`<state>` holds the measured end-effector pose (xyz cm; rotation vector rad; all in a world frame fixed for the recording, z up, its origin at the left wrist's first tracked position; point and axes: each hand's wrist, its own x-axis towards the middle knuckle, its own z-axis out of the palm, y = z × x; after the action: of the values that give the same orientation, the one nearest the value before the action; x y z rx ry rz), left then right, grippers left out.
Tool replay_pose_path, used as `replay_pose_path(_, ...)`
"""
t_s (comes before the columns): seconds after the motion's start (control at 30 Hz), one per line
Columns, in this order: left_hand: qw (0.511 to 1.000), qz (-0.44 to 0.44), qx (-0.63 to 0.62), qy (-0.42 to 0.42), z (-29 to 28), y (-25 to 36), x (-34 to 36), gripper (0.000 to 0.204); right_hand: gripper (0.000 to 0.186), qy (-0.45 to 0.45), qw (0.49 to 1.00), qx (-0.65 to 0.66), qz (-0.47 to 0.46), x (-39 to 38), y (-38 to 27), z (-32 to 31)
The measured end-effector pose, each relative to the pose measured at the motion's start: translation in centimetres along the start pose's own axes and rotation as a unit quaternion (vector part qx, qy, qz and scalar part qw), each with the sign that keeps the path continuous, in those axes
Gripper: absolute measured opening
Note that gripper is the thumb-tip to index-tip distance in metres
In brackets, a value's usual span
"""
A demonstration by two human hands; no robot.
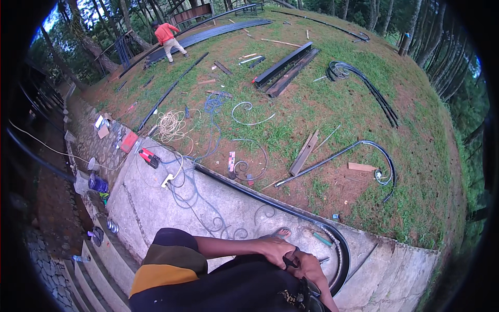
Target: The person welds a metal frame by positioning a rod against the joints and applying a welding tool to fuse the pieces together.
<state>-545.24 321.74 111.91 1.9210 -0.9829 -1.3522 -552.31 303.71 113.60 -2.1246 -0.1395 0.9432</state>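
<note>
My left hand (275, 251) and my right hand (307, 268) meet low in front of my dark clothing (223, 286), fingers curled on a small black object (290, 260) that I cannot make out clearly. Beyond them my foot (283, 232) rests on the pale concrete slab (145, 208). A long curved black metal bar (244, 193) runs along the slab's far edge and bends down to the right of my hands, beside a short teal tube (322, 238) and a thin dark rod (364, 257).
Concrete steps (93, 265) descend at left. A red-and-black machine (149, 158), coiled cream cable (171, 125) and blue hose (213, 104) lie ahead. Metal scrolls (249, 161), planks (304, 152) and long profiles (280, 67) lie on grass (410, 192). A person in red (165, 36) bends near stacked sheets (218, 32).
</note>
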Motion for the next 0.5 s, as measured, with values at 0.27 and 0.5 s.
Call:
replay_pose_path(0.27, 0.980, -0.043, 0.127, 0.145, 0.9, 0.4, 0.5, 0.046, 0.030, 0.073, 0.993, 0.095, -0.003, 1.0, 2.8, 1.5)
replay_pose_path(0.5, 0.953, -0.042, 0.222, 0.201, 0.4, 0.0, 0.7, 0.046, 0.026, 0.047, 0.959, 0.269, -0.068, 5.8, 5.5, 1.8)
